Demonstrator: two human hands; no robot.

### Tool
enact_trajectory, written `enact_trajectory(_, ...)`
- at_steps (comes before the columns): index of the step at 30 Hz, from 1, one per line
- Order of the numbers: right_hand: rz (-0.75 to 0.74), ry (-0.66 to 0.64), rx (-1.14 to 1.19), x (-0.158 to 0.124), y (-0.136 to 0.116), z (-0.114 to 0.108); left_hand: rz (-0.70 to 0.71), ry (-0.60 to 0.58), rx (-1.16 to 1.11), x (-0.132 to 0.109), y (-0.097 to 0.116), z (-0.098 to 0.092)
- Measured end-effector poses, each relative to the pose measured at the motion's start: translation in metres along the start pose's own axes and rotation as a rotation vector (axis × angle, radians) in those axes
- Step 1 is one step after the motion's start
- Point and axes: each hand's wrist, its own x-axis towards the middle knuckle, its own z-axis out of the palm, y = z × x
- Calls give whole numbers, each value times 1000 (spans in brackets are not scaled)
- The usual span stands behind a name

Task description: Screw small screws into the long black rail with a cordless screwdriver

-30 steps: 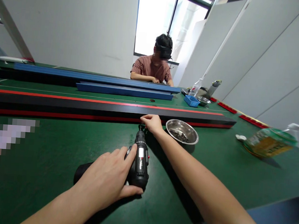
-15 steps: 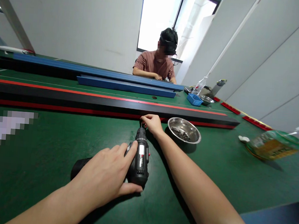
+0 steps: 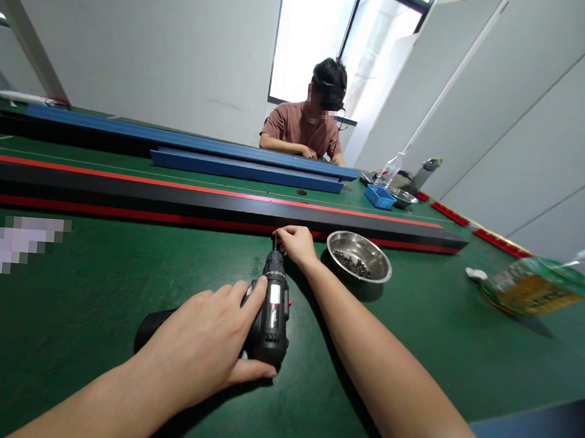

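Observation:
My left hand [image 3: 215,327] is wrapped round a black cordless drill [image 3: 273,318] that lies low over the green table. The drill's bit points away from me, at the red lower edge of a long black-and-red bar [image 3: 213,208]. My right hand [image 3: 295,242] is closed in a pinch beside the bit tip, close against that bar. Whatever its fingertips hold is too small to make out. Just right of this hand sits a steel bowl [image 3: 358,257] with many small dark screws [image 3: 352,264] in it.
Blue metal profiles [image 3: 248,169] lie farther back, and a person [image 3: 306,123] sits beyond them. A small blue bin [image 3: 379,197] and another steel bowl [image 3: 404,198] stand at the back right. A plastic jug [image 3: 538,286] lies at the right.
The drill and my left hand have shifted very slightly left and back, and more of the bit shows. My right hand keeps its pinch at almost the same spot.

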Motion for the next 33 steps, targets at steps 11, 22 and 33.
enact_trajectory(11,42,0,102,-1,-2,-2,7,6,-1,0,0,0)
enact_trajectory(22,-71,-26,327,-6,1,0,4,1,-3,-1,0,-2)
enact_trajectory(33,-29,97,231,-3,5,3,-3,46,64,4,2,0)
